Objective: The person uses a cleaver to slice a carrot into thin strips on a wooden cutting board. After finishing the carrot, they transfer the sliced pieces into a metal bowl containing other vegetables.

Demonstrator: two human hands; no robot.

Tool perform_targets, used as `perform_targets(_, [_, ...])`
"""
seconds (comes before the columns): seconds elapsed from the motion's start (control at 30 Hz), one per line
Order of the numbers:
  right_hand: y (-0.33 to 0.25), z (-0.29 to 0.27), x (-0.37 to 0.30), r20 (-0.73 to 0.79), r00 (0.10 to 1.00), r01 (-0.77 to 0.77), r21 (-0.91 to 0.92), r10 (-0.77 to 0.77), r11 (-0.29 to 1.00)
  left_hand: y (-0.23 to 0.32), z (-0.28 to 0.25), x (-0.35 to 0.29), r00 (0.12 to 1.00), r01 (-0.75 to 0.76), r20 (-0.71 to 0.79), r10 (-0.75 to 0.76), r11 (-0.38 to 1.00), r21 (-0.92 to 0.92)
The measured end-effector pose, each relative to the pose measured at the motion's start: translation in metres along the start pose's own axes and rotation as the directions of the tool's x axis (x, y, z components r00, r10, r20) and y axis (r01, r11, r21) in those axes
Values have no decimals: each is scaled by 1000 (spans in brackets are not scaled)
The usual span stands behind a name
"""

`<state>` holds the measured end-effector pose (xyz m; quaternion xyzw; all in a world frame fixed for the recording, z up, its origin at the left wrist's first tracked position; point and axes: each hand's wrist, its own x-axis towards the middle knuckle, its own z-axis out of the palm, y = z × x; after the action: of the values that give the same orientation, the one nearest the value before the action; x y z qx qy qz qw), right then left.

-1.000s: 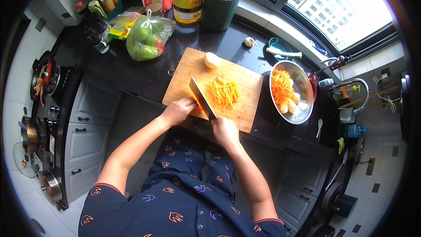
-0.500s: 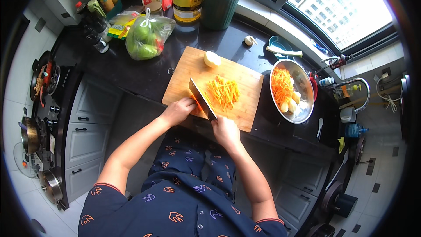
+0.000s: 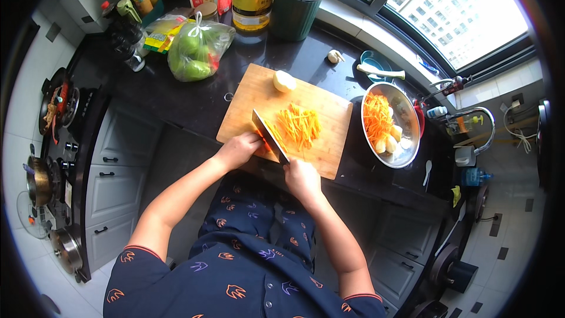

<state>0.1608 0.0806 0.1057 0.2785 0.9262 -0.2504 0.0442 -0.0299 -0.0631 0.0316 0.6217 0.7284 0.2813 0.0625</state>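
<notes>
My right hand (image 3: pixel 303 178) is wrapped round the handle of a kitchen knife (image 3: pixel 269 135), its broad blade slanting across the left part of a wooden cutting board (image 3: pixel 332 159). Just left of the blade, my left hand (image 3: pixel 236 148) presses a piece of carrot (image 3: pixel 262 145) to the board with bent fingers. The fingers and blade hide much of that piece. Thin carrot strips (image 3: pixel 300 125) lie in a loose pile right of the knife. A peeled, pale round vegetable (image 3: pixel 284 80) rests near the board's far edge.
Right of the board stands a metal bowl (image 3: pixel 411 119) holding carrot shreds and pale chunks. Garlic (image 3: pixel 335 56) and a teal dish (image 3: pixel 372 58) are farther back. A tied plastic bag (image 3: pixel 197 53) of green vegetables, an oil jug (image 3: pixel 253 0) and a chopstick holder (image 3: pixel 296 15) line the back.
The knife's blade has tipped and come down slightly toward the board beside my left fingers. Both hands stay in nearly the same place.
</notes>
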Motion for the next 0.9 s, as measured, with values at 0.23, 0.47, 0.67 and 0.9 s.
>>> perform_targets(0.23, [-8, 11, 15, -31, 999, -22, -29, 22, 999, -1, 2, 1, 999, -25, -18, 26, 998, 55])
perform_targets(0.47, [-2, 12, 10, -114, 993, -21, 77, 30, 997, 7, -4, -1, 1000, 16, -20, -15, 999, 44])
perform_targets(0.67, [-4, 3, -1, -65, 998, 3, 60, 0, 998, 2, -8, -8, 998, 8, -67, -1, 994, 107])
perform_targets(0.9, [-2, 7, -1, -48, 999, -11, 36, 12, 999, -2, -4, -5, 1000, 23, -10, -21, 990, 140])
